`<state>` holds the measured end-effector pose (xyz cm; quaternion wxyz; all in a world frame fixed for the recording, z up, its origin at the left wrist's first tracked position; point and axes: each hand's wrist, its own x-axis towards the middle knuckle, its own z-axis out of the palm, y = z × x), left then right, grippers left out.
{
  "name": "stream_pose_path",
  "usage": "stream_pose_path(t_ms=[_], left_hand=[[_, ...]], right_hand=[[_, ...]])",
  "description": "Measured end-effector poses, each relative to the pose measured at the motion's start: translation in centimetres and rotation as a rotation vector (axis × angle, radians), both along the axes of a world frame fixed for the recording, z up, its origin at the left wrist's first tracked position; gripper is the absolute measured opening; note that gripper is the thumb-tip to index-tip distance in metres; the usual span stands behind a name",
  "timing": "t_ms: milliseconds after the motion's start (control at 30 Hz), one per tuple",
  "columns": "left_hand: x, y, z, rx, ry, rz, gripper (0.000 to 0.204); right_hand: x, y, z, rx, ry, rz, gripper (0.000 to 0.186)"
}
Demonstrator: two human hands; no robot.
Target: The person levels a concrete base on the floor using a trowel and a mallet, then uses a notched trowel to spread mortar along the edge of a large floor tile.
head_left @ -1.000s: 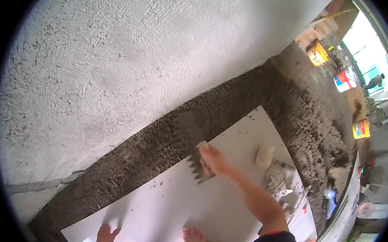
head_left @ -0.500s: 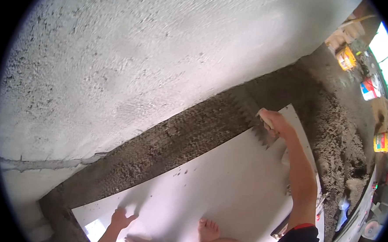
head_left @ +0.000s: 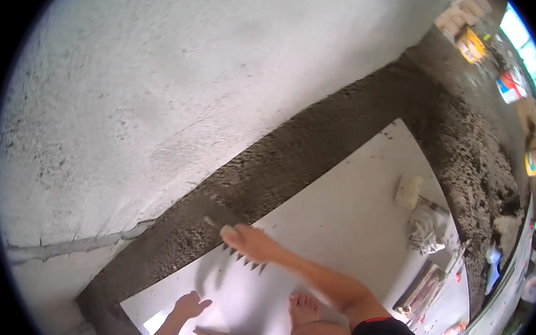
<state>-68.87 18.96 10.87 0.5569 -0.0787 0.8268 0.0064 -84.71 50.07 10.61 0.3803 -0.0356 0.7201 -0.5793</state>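
Observation:
My right hand (head_left: 249, 244) is wrapped around the handle of a notched trowel (head_left: 221, 215). The trowel spans the strip of grey mortar (head_left: 308, 148) and the near tile edge, with its pointed teeth over the tile. My left hand (head_left: 189, 306) is at the near left end of the large white tile (head_left: 331, 231), thumb apart from the fingers and nothing in it. I cannot tell whether it touches the tile. My bare foot (head_left: 303, 309) is on the tile between my arms.
A rough plastered wall (head_left: 181, 90) borders the mortar. On the tile's right lie a pale block (head_left: 408, 191), a crumpled plastic bag (head_left: 424, 229) and a long flat tool (head_left: 422, 291). Loose mortar (head_left: 477, 166) is heaped beyond, with a yellow bucket (head_left: 471, 46) farther off.
My right hand has carried the trowel left and nearer along the mortar strip. The mortar behind it looks smoother. The view has shifted, and things on the tile's right now show.

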Motion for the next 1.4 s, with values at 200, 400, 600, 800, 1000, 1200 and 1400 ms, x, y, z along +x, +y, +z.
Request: stream_pose_path(t_ms=[200, 400, 600, 800, 1000, 1200, 1400], left_hand=[[-6.3, 14.1, 4.4, 0.982, 0.237, 1.120, 0.033], [-9.2, 21.0, 4.6, 0.937, 0.340, 1.358, 0.021], [-6.4, 17.6, 5.3, 0.876, 0.640, 1.303, 0.022], [-4.9, 16.0, 4.7, 0.768, 0.813, 1.194, 0.018], [-3.3, 14.8, 4.1, 0.772, 0.850, 1.127, 0.017], [-3.1, 16.0, 3.0, 0.807, 0.819, 1.074, 0.018], [-8.3, 19.7, 4.2, 0.798, 0.729, 0.728, 0.032]], right_hand=[[8.4, -1.6, 1.5, 0.077, 0.399, -0.397, 0.048], [9.1, 4.8, 3.8, 0.002, 0.402, -0.215, 0.041], [8.0, 11.0, -0.8, 0.335, 0.767, -0.221, 0.057], [8.2, 6.9, -6.6, 0.290, 1.055, 0.389, 0.064], [-1.3, 21.1, -10.8, 0.838, 1.039, -0.187, 0.072], [-13.2, 38.8, -9.0, 1.322, 0.675, -0.633, 0.068], [-10.2, 32.3, -4.4, 0.886, 0.663, -0.940, 0.064]])
